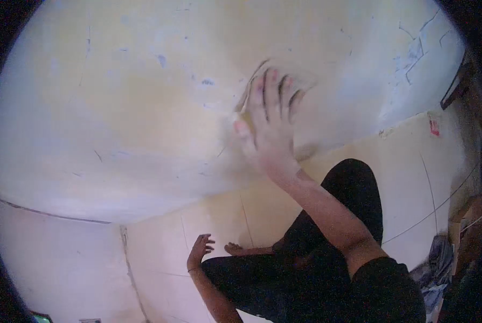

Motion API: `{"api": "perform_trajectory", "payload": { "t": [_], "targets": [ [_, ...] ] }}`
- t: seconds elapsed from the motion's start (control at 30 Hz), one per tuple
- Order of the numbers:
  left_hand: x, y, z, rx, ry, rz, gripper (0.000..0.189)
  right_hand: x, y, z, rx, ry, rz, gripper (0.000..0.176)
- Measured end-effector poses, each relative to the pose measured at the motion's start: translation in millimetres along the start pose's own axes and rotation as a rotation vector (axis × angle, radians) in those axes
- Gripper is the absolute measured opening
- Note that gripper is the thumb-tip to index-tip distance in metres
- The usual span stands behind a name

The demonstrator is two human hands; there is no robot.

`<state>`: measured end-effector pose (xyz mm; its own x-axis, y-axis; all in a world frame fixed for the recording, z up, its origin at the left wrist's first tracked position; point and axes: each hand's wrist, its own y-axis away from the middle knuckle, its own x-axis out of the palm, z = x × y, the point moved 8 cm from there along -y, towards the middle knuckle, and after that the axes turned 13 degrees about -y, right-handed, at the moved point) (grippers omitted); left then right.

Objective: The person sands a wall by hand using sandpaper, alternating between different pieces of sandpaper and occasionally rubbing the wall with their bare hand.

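Note:
My right hand (273,116) is raised and pressed flat against the pale wall (144,107), fingers spread over a thin whitish pad (304,78). The pad looks like folded cloth or paper; its exact kind cannot be made out. A yellowish part of it shows between thumb and forefinger, and the palm hides the rest. The wall around it has cracks and small bluish chipped spots. My left hand (200,250) hangs by my bent knee, with nothing in it and the fingers apart, away from the wall.
Light floor tiles (219,215) meet the wall's base. My bare foot (233,248) rests on them. At the right lie a dark plastic-looking bundle (439,255) and a brownish box (459,220). A small red scrap (434,127) is near the wall's right end.

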<state>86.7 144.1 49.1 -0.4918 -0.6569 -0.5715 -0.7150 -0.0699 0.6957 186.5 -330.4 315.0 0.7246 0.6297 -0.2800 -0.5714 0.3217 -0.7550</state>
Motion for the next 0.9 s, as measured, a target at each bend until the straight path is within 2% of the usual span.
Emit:
{"api": "perform_trajectory", "payload": {
  "t": [0.07,0.1,0.17,0.27,0.33,0.37,0.47,0.53,0.67,0.7,0.73,0.8,0.83,0.9],
  "targets": [
    [3.4,-12.1,25.9,-0.122,-0.015,0.053,0.039,-1.3,-3.4,-12.1,-0.027,0.087,-0.017,0.075],
    [4.7,-26.7,42.9,-0.101,-0.032,0.117,0.042,19.1,21.2,-23.2,-0.057,0.123,0.051,0.075],
    [3.4,-20.1,10.6,-0.058,-0.053,0.070,0.043,72.2,86.9,-47.6,-0.110,0.190,0.176,0.076],
    [-4.6,-14.2,-26.6,0.055,-0.026,-0.013,0.044,58.1,61.4,-26.4,0.082,0.130,0.284,0.074],
    [-5.8,-0.4,-40.4,0.154,0.002,-0.092,0.044,3.1,10.3,0.2,0.037,0.001,0.031,0.073],
    [-6.0,-4.7,-28.4,0.112,0.000,-0.085,0.045,-15.7,-4.7,5.1,0.004,-0.055,-0.093,0.072],
    [5.7,-19.7,34.1,-0.182,-0.058,0.091,0.045,15.1,12.1,-12.9,-0.002,0.023,0.049,0.074],
    [5.7,-17.1,23.1,-0.112,-0.078,0.080,0.044,71.2,75.3,-43.2,-0.026,0.098,0.335,0.076],
    [-7.3,-4.4,-36.9,0.073,-0.009,-0.060,0.044,51.5,63.4,-15.3,-0.015,0.033,0.114,0.073],
    [-6.9,1.7,-38.5,0.114,0.038,-0.095,0.044,26.0,31.8,0.5,-0.030,0.002,0.051,0.072],
    [-4.1,2.8,-25.8,0.064,0.011,-0.068,0.044,10.8,14.9,7.0,-0.050,-0.021,-0.008,0.071],
    [-1.9,-13.2,3.1,0.001,-0.030,-0.014,0.044,24.9,19.6,-4.7,-0.056,0.085,0.030,0.071],
    [1.5,-26.8,39.3,-0.106,-0.042,0.077,0.045,33.9,25.0,-11.9,-0.065,0.137,0.043,0.071],
    [6.6,-21.2,23.6,-0.130,-0.065,0.119,0.045,70.7,81.1,-37.3,-0.099,0.133,0.167,0.067]
  ]
}}
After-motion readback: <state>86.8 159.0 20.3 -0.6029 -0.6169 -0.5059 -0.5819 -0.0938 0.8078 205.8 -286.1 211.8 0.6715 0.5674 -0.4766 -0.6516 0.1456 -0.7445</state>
